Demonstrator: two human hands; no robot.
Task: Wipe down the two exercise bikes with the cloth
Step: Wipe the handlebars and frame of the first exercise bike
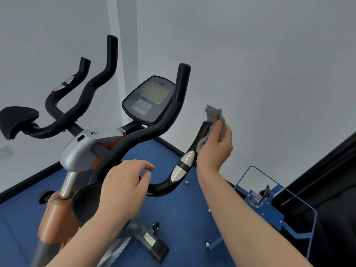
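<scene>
Two bare hands work at an exercise bike [81, 149] standing on a blue floor [173, 218] in the corner of a white-walled room. At far left, a black padded rest [17, 120] sits on the end of a curving black bar, with two upturned black grips [110, 54] behind it. Below them, the bike's grey housing [82, 149] tops a chrome post [67, 184] and an orange-brown frame [55, 216]. Centre frame, a dark console [148, 101] with a pale green screen faces the camera. The left hand [123, 189] rests on the near black handlebar [161, 187], its fingers [142, 166] loosely curved over the bar and not clamped around it. Further right, a silver sensor plate [183, 166] is set into the bar. The right hand [215, 147] grips a crumpled grey cloth [213, 116], wrapping it around the upper end of the right-hand grip [204, 130], with the thumb pressing the cloth against the bar. At lower right, a blue metal frame [273, 212] with a clear panel stands beside dark equipment [327, 170] at the frame's edge.
</scene>
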